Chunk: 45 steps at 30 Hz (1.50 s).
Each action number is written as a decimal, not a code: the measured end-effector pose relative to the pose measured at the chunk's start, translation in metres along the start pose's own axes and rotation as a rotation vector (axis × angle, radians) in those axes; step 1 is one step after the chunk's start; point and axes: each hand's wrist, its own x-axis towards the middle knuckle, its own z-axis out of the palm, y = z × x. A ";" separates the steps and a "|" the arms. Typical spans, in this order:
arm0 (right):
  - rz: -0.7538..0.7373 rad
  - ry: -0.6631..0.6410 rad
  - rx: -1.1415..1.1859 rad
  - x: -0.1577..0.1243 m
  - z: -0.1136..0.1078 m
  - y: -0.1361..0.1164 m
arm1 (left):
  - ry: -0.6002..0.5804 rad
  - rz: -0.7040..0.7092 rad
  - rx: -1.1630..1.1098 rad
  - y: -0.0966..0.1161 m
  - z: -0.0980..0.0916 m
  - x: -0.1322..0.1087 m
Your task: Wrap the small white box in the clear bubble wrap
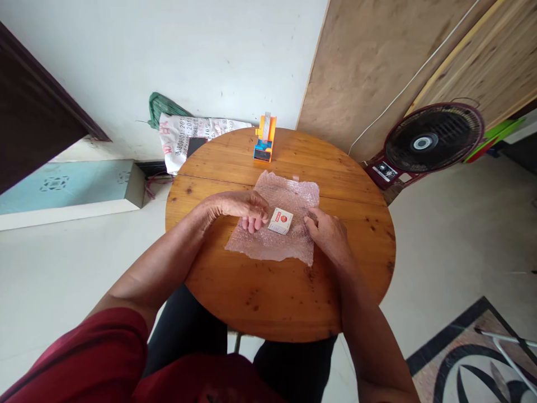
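A small white box (pixel 280 221) with red and orange print lies on a sheet of pinkish bubble wrap (pixel 274 246). My left hand (pixel 249 210) is just left of the box, its fingers loosely bent and not closed around anything I can see. Over the right edge of the wrap rests my right hand (pixel 329 230), with thumb and forefinger slightly apart and pointing at the box. Its other fingers are partly hidden under the palm. Between the box and that hand a strip of wrap shows.
An orange and blue tape dispenser (pixel 264 137) stands at the far side of the round wooden table (pixel 260 305). Beyond it, a printed white sack (pixel 172 140) leans by the wall. To the right is a dark red fan (pixel 423 143).
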 end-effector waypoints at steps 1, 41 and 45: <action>0.002 -0.005 -0.016 0.000 -0.001 0.000 | 0.031 0.009 -0.011 -0.001 0.000 0.001; 0.069 -0.014 -0.001 0.006 0.000 0.006 | 0.184 0.209 0.463 -0.003 0.014 0.007; 0.070 -0.015 0.012 0.006 0.000 0.006 | 0.219 0.303 0.506 -0.005 0.019 0.015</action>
